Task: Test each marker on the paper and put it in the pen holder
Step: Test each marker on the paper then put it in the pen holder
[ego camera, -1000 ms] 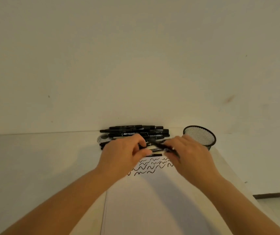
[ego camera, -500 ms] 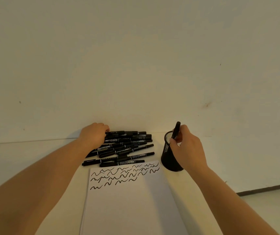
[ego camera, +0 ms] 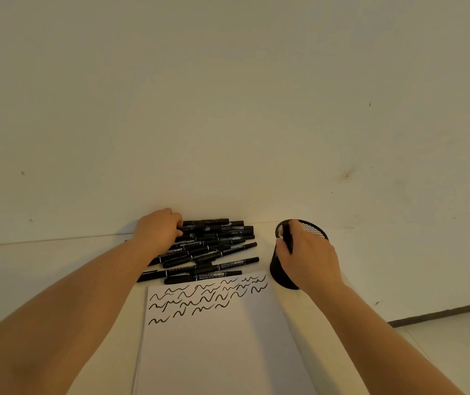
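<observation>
**Currently: one marker at the holder's rim, pile under the other hand**

Marker [ego camera: 287, 236]: black, held upright in the right hand [ego camera: 309, 256]. Its upper end shows just inside the near-left rim of the pen holder [ego camera: 280, 273]; the lower part is hidden behind the fingers [ego camera: 282, 252]. Right-hand fingers are curled round the barrel, grasping it. Whether the marker's lower end touches the holder's floor cannot be told.

Pen holder: black mesh cup, round, upright on the counter [ego camera: 42, 266], to the right of the marker pile and just beyond the far right corner of the paper. The right hand covers much of its front and mouth; mesh shows at the far rim.

Marker pile [ego camera: 216, 246]: many black markers with white lettering, lying mostly lengthwise left to right, stacked loosely against the wall [ego camera: 228, 109]. The nearest ones lie just beyond the paper's far edge.

Left hand [ego camera: 158, 230]: rests on the left end of the pile, palm down, fingers bent over the markers' ends. Whether they actually grip one cannot be told, since the fingertips are hidden among the barrels.

Paper [ego camera: 216, 343]: white sheet, flat on the counter between the two forearms. Three to four rows of short black squiggles [ego camera: 205, 299] cross its far end; the near part is unmarked.

Wall: plain, pale, with a few small marks.
</observation>
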A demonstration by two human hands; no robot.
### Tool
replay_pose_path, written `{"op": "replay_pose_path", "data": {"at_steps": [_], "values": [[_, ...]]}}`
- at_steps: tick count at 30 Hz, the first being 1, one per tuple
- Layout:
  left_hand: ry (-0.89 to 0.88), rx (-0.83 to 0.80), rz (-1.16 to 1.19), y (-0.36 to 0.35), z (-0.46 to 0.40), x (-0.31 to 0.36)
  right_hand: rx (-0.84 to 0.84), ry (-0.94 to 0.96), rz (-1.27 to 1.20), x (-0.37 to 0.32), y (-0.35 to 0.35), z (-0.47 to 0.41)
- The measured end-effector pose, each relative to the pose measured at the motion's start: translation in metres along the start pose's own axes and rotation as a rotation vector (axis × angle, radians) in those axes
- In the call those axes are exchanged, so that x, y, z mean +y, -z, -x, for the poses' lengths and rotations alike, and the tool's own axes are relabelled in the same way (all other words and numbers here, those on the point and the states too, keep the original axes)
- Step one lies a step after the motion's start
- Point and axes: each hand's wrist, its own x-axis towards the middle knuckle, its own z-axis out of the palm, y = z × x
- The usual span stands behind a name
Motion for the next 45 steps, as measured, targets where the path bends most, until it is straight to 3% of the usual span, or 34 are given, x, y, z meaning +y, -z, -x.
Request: {"op": "replay_pose_path", "data": {"at_steps": [5,12,15,20,23,27,31,36,40,45], "values": [[-0.004,0.001,0.036,-0.002,0.000,-0.004,-0.017,0.004,0.024,-0.001,0.000,0.001],[-0.054,0.088,-0.089,-0.004,0.007,-0.004,-0.025,-0.011,0.043,-0.005,0.004,0.002],[-0.056,0.185,0.050,0.006,0.016,0.000,0.024,0.024,-0.012,-0.005,0.009,0.006],[-0.113,0.244,0.274,0.030,0.052,0.024,0.353,0.197,-0.120,-0.020,0.021,0.022],[-0.139,0.250,0.414,0.038,0.084,0.043,0.295,0.250,-0.271,-0.032,0.025,0.040],[-0.213,0.240,0.597,0.039,0.127,0.071,-0.077,-0.019,-0.770,-0.053,0.023,0.065],[-0.265,0.147,0.716,0.029,0.161,0.095,-0.213,-0.259,-1.200,-0.066,0.018,0.085],[-0.236,0.150,0.743,0.019,0.186,0.106,-0.182,-0.411,-1.170,-0.066,0.014,0.108],[-0.202,0.201,0.696,0.016,0.201,0.100,-0.097,-0.577,-1.291,-0.061,0.020,0.116],[-0.252,0.235,0.598,0.018,0.219,0.097,-0.145,-0.722,-1.395,-0.067,0.021,0.130]]}}
